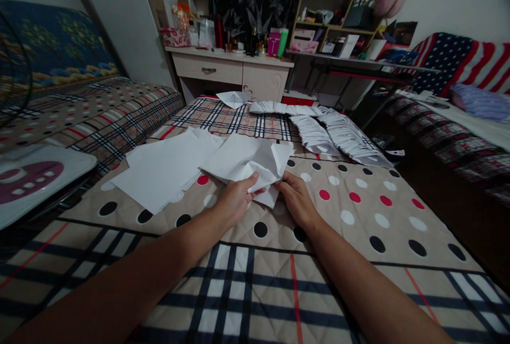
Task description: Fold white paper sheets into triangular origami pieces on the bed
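A partly folded white sheet of paper [249, 163] lies on the dotted and checked quilt [350, 211]. My left hand [236, 199] pinches its near edge, thumb on top. My right hand [295, 199] grips the sheet's right corner, fingers curled under it. Left of the sheet lies a loose stack of flat white sheets [163, 169]. Beyond my hands, rows of folded white paper pieces [338, 134] fan across the quilt, with one folded piece [233, 99] apart at the far edge.
A white board with purple marks [27, 179] rests at the left edge. A dresser [231, 70] crowded with bottles and a shelf [330, 15] stand behind the bed. Another bed with a flag-patterned cover [462, 62] is on the right, across a dark floor gap [438, 195].
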Demonstrator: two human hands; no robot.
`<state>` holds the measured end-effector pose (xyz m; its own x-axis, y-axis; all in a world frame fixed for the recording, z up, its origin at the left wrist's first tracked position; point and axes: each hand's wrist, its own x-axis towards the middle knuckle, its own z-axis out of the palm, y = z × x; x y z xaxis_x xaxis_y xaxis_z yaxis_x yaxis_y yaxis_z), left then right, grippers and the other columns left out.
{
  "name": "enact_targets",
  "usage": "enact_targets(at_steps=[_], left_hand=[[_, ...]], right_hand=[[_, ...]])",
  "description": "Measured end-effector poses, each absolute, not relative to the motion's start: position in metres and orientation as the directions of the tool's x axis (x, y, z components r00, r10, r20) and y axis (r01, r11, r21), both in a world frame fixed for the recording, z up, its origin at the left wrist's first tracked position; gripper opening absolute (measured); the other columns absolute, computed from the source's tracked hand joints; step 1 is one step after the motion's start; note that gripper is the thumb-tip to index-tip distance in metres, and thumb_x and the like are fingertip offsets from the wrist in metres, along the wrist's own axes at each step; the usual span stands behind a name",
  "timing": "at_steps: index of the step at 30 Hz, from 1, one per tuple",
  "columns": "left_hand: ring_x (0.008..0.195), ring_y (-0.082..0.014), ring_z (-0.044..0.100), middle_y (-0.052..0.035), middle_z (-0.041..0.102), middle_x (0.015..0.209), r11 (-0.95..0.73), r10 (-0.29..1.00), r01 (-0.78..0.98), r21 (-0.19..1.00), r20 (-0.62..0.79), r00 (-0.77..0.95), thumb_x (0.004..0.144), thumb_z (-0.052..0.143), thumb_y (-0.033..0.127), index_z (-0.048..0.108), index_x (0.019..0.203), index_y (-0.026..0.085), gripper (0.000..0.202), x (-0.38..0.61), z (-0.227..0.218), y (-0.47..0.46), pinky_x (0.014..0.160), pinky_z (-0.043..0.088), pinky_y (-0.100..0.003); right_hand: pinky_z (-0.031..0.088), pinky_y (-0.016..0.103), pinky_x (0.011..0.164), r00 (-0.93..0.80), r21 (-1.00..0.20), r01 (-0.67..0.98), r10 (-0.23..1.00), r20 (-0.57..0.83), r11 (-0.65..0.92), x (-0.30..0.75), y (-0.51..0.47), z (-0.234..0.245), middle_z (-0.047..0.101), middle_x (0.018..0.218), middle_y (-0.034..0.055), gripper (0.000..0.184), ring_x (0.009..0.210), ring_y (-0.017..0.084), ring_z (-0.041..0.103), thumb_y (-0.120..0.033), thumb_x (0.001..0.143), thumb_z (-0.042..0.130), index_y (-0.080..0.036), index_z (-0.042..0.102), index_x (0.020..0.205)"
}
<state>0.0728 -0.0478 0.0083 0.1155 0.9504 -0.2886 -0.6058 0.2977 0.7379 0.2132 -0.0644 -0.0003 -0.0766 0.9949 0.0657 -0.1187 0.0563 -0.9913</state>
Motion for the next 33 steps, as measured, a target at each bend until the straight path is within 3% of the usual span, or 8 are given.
enact_targets(at_steps=[5, 19, 25, 33], left_hand=[[0.073, -0.0136, 0.064, -0.0083, 0.07, 0.093, 0.322, 0.941, -0.6, 0.733, -0.315, 0.12, 0.073, 0.07, 0.007, 0.068, 0.087, 0.011, 0.015, 0.0727, 0.0104, -0.0478, 0.058, 0.054, -0.022], [0.072, -0.0129, 0.064, -0.0082, 0.07, 0.09, 0.336, 0.935, -0.61, 0.717, -0.332, 0.126, 0.077, 0.064, 0.004, 0.069, 0.083, 0.01, 0.01, 0.0725, 0.0101, -0.0463, 0.055, 0.054, -0.02], [0.074, -0.0144, 0.065, -0.0084, 0.071, 0.093, 0.327, 0.93, -0.631, 0.703, -0.357, 0.084, 0.077, 0.064, 0.005, 0.069, 0.089, 0.011, 0.014, 0.0742, 0.0144, -0.0466, 0.059, 0.054, -0.023], [0.076, -0.0166, 0.068, -0.0095, 0.072, 0.09, 0.357, 0.925, -0.655, 0.666, -0.351, 0.147, 0.081, 0.06, 0.006, 0.068, 0.099, 0.01, 0.021, 0.0718, 0.0114, -0.0416, 0.066, 0.058, -0.026]], right_hand=[[0.042, 0.023, 0.057, -0.073, -0.99, -0.143, 0.997, 0.026, 0.015, 0.2127, -0.0635, 0.0005, 0.063, 0.069, -0.0005, 0.013, 0.061, 0.014, 0.053, -0.024, 0.074, 0.058, -0.018, 0.067, 0.081], [0.044, 0.024, 0.059, -0.088, -0.986, -0.168, 0.996, 0.003, -0.012, 0.2142, -0.0616, -0.0043, 0.061, 0.07, -0.001, 0.011, 0.059, 0.014, 0.053, -0.026, 0.075, 0.059, -0.019, 0.065, 0.081], [0.037, 0.022, 0.052, -0.06, -0.992, 0.075, 0.994, 0.095, 0.099, 0.213, -0.0628, -0.0024, 0.06, 0.072, 0.0002, 0.023, 0.06, 0.013, 0.049, -0.039, 0.084, 0.054, -0.018, 0.063, 0.085], [0.042, 0.024, 0.064, -0.091, -0.93, 0.28, 0.971, 0.223, 0.24, 0.2134, -0.0593, -0.0006, 0.063, 0.077, 0.0024, 0.023, 0.07, 0.015, 0.053, -0.027, 0.085, 0.045, -0.016, 0.065, 0.083]])
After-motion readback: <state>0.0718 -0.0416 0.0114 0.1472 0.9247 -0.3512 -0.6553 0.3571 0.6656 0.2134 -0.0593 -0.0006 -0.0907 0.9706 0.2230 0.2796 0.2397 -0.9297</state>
